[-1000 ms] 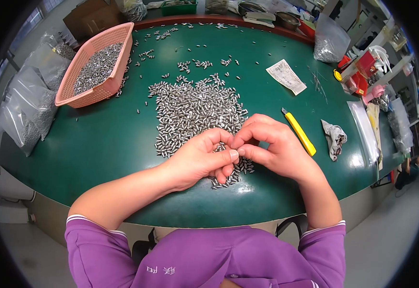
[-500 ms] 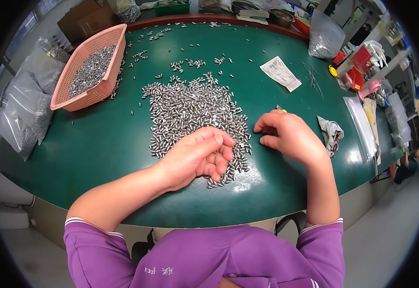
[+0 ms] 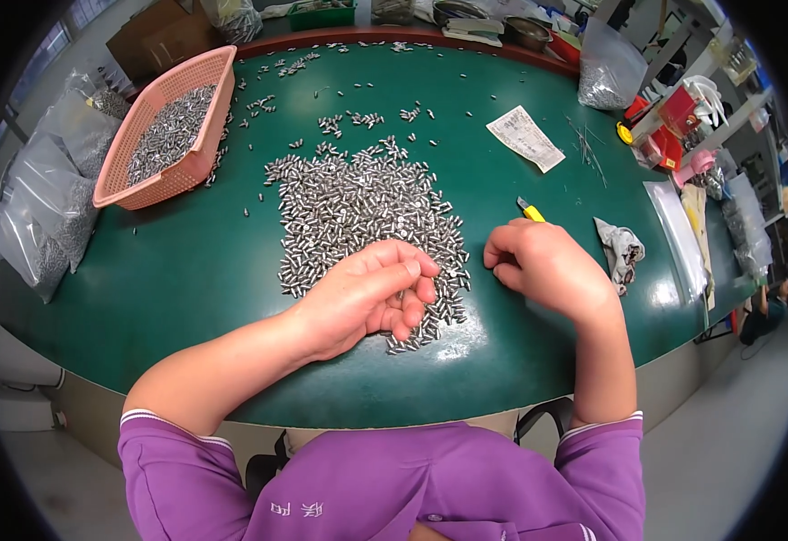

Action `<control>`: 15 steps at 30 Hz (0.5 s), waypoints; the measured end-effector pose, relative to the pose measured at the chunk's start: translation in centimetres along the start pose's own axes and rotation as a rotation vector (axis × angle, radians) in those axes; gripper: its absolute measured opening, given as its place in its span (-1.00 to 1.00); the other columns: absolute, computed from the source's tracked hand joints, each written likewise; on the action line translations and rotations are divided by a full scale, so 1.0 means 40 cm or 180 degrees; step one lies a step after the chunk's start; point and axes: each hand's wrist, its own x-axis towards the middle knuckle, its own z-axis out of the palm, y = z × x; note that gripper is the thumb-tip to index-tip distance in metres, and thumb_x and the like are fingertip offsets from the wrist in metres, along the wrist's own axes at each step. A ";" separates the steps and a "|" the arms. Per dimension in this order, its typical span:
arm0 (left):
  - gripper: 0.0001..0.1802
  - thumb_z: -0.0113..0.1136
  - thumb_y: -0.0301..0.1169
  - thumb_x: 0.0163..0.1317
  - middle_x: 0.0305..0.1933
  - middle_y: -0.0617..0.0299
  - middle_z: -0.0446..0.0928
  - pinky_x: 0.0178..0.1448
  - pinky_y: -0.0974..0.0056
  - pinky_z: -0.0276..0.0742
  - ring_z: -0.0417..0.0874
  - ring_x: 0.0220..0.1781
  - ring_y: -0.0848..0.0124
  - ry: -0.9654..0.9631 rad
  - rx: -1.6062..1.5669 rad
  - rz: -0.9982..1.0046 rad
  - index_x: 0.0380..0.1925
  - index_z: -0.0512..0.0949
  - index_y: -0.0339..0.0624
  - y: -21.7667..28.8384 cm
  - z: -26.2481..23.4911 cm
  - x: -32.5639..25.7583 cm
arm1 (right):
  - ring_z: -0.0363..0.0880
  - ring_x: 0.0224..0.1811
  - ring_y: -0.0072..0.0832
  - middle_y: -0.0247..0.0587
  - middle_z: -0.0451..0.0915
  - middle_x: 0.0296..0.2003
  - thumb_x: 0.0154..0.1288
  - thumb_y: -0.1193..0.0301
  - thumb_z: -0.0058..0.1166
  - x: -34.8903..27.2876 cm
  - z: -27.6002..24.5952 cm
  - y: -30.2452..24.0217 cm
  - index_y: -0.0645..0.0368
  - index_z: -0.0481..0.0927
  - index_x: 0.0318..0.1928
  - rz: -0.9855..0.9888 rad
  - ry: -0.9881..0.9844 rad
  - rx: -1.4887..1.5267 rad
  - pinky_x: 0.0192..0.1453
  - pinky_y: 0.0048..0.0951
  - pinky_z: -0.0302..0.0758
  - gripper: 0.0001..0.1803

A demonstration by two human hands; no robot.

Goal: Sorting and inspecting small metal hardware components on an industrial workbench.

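Observation:
A broad pile of small shiny metal pins (image 3: pixel 358 203), short with tapered ends, covers the middle of the green table (image 3: pixel 186 298). My left hand (image 3: pixel 371 288) rests over the pile's near edge, palm turned inward, its fingers curled and the thumb lying against the index finger. Whatever lies within those fingers is hidden. Just right of the pile, my right hand (image 3: pixel 552 266) hovers with its back up and its fingers bent together; their tips are partly hidden. Right beyond its knuckles lies a yellow utility knife (image 3: pixel 531 211).
A pink plastic basket (image 3: pixel 112 171) of pins stands at the far left, beside clear bags (image 3: pixel 42 212) of pins. Loose pins scatter toward the back. To the right lie a paper slip (image 3: pixel 525 138), thin wires (image 3: pixel 588 151), a crumpled cloth (image 3: pixel 621 250) and flat plastic bags (image 3: pixel 678 236).
My right hand has shifted slightly right and down, its thumb and fingers drawn closer together, showing more of the utility knife. My left hand stays nearly still.

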 end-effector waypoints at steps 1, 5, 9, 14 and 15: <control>-0.78 -0.13 -0.32 0.33 -0.32 0.25 0.43 -0.40 0.45 0.50 0.49 -0.45 0.56 -0.0005 0.0008 -0.0007 -0.15 0.34 -0.22 -0.002 0.000 0.001 | 0.53 -0.42 -0.34 -0.15 0.51 -0.46 -0.09 0.60 0.09 -0.001 0.007 0.001 0.22 0.51 -0.37 -0.0148 0.0169 0.0088 -0.31 -0.39 0.45 -0.82; -0.80 -0.07 -0.38 0.29 -0.31 0.25 0.43 -0.41 0.45 0.50 0.49 -0.47 0.58 0.0044 0.0025 -0.0052 -0.13 0.33 -0.23 -0.003 -0.004 -0.001 | 0.50 -0.42 -0.36 -0.20 0.49 -0.41 -0.05 0.62 0.03 0.029 0.009 -0.049 0.20 0.52 -0.31 -0.0586 0.0783 0.0819 -0.31 -0.43 0.43 -0.80; -0.72 -0.01 -0.42 0.26 -0.31 0.27 0.42 -0.40 0.47 0.49 0.47 -0.47 0.59 0.0195 0.0191 -0.0139 -0.05 0.31 -0.25 0.004 0.008 -0.005 | 0.47 -0.36 -0.65 -0.32 0.49 -0.33 0.08 0.66 0.03 0.031 0.020 -0.102 0.23 0.52 -0.26 -0.0883 0.0668 0.2114 -0.32 -0.62 0.41 -0.82; -0.71 0.01 -0.43 0.25 -0.31 0.28 0.41 -0.41 0.49 0.47 0.46 -0.45 0.61 0.0080 0.0105 -0.0084 -0.04 0.31 -0.22 -0.005 -0.002 0.001 | 0.45 -0.33 -0.65 -0.31 0.47 -0.30 0.09 0.65 0.02 0.041 0.058 -0.107 0.21 0.51 -0.21 -0.0919 0.0470 0.2606 -0.26 -0.62 0.41 -0.79; -0.74 0.01 -0.43 0.26 -0.31 0.28 0.42 -0.41 0.49 0.47 0.46 -0.45 0.61 0.0153 0.0119 -0.0095 -0.08 0.32 -0.21 -0.003 -0.001 0.001 | 0.45 -0.30 -0.65 -0.31 0.46 -0.29 0.10 0.64 0.02 0.042 0.060 -0.104 0.21 0.51 -0.20 -0.0753 0.0384 0.2812 -0.24 -0.61 0.41 -0.78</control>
